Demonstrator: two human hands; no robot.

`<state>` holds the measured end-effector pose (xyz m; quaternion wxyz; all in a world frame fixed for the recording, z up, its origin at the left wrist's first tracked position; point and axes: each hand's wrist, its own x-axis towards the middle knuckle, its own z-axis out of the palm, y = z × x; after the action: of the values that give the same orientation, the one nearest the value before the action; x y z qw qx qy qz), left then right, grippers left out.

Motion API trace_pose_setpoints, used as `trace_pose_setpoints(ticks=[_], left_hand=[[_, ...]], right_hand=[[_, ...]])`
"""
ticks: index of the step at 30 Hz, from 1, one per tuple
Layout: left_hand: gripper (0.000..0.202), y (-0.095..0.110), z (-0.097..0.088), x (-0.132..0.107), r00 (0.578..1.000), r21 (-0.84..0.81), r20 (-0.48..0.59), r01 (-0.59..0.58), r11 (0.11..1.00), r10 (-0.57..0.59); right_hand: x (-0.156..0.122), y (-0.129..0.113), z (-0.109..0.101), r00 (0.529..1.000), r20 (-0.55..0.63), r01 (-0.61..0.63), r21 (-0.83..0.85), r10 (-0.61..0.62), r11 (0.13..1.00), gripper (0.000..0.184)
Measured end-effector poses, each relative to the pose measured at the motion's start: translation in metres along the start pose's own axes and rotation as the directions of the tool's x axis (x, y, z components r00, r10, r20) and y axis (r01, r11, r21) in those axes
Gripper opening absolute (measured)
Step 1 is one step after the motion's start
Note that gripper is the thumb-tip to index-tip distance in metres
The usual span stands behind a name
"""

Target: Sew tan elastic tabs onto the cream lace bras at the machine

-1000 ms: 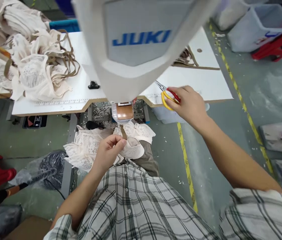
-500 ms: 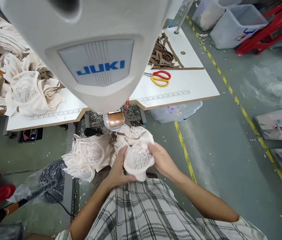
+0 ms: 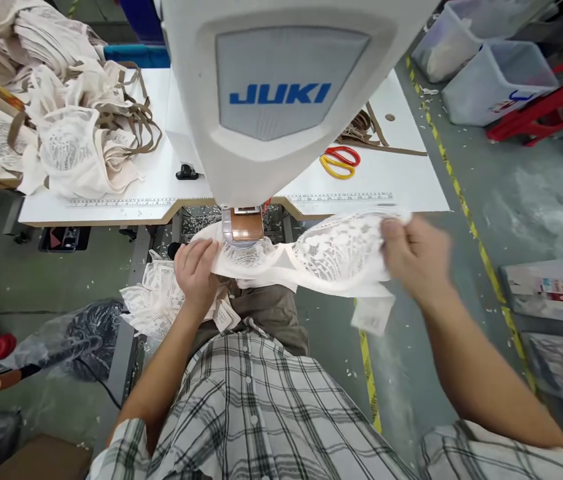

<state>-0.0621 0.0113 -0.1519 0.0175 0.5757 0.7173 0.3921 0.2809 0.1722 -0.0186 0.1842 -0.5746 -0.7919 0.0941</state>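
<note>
A cream lace bra (image 3: 331, 257) is stretched out sideways in front of me, below the head of a white JUKI sewing machine (image 3: 281, 93). My left hand (image 3: 196, 270) grips its left end just beside the machine's brown foot (image 3: 245, 225). My right hand (image 3: 414, 257), blurred by motion, is closed on the right end, and a white tag (image 3: 372, 315) dangles below it. More lace pieces (image 3: 158, 303) lie bunched on my lap, left of my left hand.
Red and yellow scissors (image 3: 340, 161) lie on the white table (image 3: 411, 180) beside brown straps (image 3: 361, 127). A heap of cream bras (image 3: 61, 133) covers the table's left side. Plastic bins (image 3: 496, 80) and a red stool (image 3: 546, 107) stand at the right on the floor.
My right hand left the scissors on the table and came to the lace piece. Both hands then pulled the bunched bra apart, the right hand sweeping out to the right.
</note>
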Motion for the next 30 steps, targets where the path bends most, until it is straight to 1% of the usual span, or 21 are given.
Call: trace_pose_setpoints(ticks=[1, 2, 3, 5, 6, 7, 8, 10, 11, 12, 14, 15, 17, 19, 21, 23, 25, 27, 28, 29, 30], left_hand=[[0.037, 0.003, 0.004, -0.009, 0.999, 0.018, 0.044, 0.025, 1.0, -0.026], [0.038, 0.006, 0.01, -0.022, 0.991, 0.028, 0.12, 0.051, 0.998, -0.054], [0.039, 0.009, 0.015, -0.037, 0.975, 0.025, 0.207, 0.069, 0.997, -0.073], [0.036, 0.011, 0.02, -0.068, 0.946, 0.024, 0.308, 0.096, 0.995, -0.098], [0.035, 0.009, 0.017, -0.082, 0.934, 0.035, 0.335, 0.118, 0.992, -0.123], [0.033, 0.003, 0.009, -0.094, 0.924, 0.061, 0.345, 0.156, 0.986, -0.167], [0.03, -0.005, -0.003, -0.103, 0.913, 0.103, 0.336, 0.21, 0.972, -0.232], [0.026, -0.027, -0.04, -0.116, 0.881, 0.222, 0.244, 0.357, 0.907, -0.406], [0.027, -0.04, -0.061, -0.12, 0.852, 0.287, 0.165, 0.441, 0.85, -0.498], [0.03, -0.052, -0.083, -0.124, 0.812, 0.345, 0.077, 0.523, 0.78, -0.578], [0.034, -0.074, -0.119, -0.134, 0.72, 0.421, -0.072, 0.649, 0.634, -0.69], [0.034, -0.082, -0.131, -0.14, 0.676, 0.438, -0.104, 0.689, 0.577, -0.729], [0.035, -0.093, -0.143, -0.155, 0.606, 0.443, -0.083, 0.733, 0.516, -0.791], [0.039, -0.095, -0.143, -0.169, 0.568, 0.422, -0.011, 0.749, 0.511, -0.823], [0.043, -0.089, -0.138, -0.178, 0.57, 0.384, 0.028, 0.752, 0.535, -0.821], [0.042, -0.075, -0.137, -0.178, 0.607, 0.341, 0.022, 0.743, 0.576, -0.795], [0.042, -0.053, -0.141, -0.17, 0.669, 0.285, 0.026, 0.707, 0.647, -0.743], [0.042, -0.026, -0.145, -0.157, 0.748, 0.21, 0.072, 0.636, 0.743, -0.66], [0.042, -0.012, -0.147, -0.15, 0.788, 0.165, 0.109, 0.587, 0.793, -0.606], [0.041, 0.001, -0.148, -0.142, 0.823, 0.117, 0.15, 0.536, 0.836, -0.548], [0.042, 0.012, -0.15, -0.134, 0.85, 0.062, 0.187, 0.49, 0.87, -0.492]], right_hand=[[0.004, 0.005, 0.02, 0.99, 0.141, -0.014, -0.017, 0.017, 1.0, 0.048], [0.005, 0.009, 0.041, 0.947, 0.321, 0.014, -0.047, 0.001, 0.999, 0.044], [0.003, 0.012, 0.064, 0.903, 0.429, 0.053, -0.051, -0.026, 0.997, 0.038], [-0.01, 0.013, 0.108, 0.862, 0.504, 0.095, -0.061, -0.051, 0.994, 0.032], [-0.019, 0.01, 0.127, 0.858, 0.51, 0.113, -0.058, -0.068, 0.992, 0.033], [-0.028, 0.006, 0.144, 0.86, 0.502, 0.134, -0.042, -0.095, 0.99, 0.036], [-0.037, -0.001, 0.16, 0.865, 0.48, 0.165, -0.005, -0.142, 0.986, 0.042], [-0.05, -0.017, 0.185, 0.872, 0.409, 0.247, 0.107, -0.269, 0.963, 0.052], [-0.053, -0.027, 0.196, 0.869, 0.372, 0.285, 0.16, -0.325, 0.945, 0.056], [-0.054, -0.036, 0.206, 0.864, 0.349, 0.312, 0.195, -0.363, 0.93, 0.059], [-0.052, -0.054, 0.223, 0.851, 0.376, 0.317, 0.189, -0.366, 0.93, 0.06], [-0.051, -0.06, 0.229, 0.847, 0.407, 0.305, 0.156, -0.342, 0.94, 0.06], [-0.05, -0.068, 0.238, 0.84, 0.452, 0.3, 0.075, -0.3, 0.951, 0.059], [-0.055, -0.068, 0.241, 0.841, 0.451, 0.329, 0.012, -0.299, 0.944, 0.059], [-0.063, -0.062, 0.24, 0.844, 0.425, 0.372, -0.025, -0.327, 0.928, 0.058], [-0.07, -0.056, 0.236, 0.847, 0.395, 0.397, -0.023, -0.356, 0.918, 0.057], [-0.075, -0.06, 0.23, 0.865, 0.339, 0.384, 0.025, -0.369, 0.923, 0.06], [-0.08, -0.08, 0.22, 0.886, 0.275, 0.359, 0.107, -0.374, 0.927, 0.067], [-0.083, -0.096, 0.212, 0.879, 0.266, 0.362, 0.166, -0.395, 0.917, 0.072], [-0.086, -0.116, 0.203, 0.848, 0.293, 0.383, 0.241, -0.443, 0.892, 0.076], [-0.09, -0.137, 0.191, 0.774, 0.354, 0.417, 0.337, -0.524, 0.844, 0.078]])
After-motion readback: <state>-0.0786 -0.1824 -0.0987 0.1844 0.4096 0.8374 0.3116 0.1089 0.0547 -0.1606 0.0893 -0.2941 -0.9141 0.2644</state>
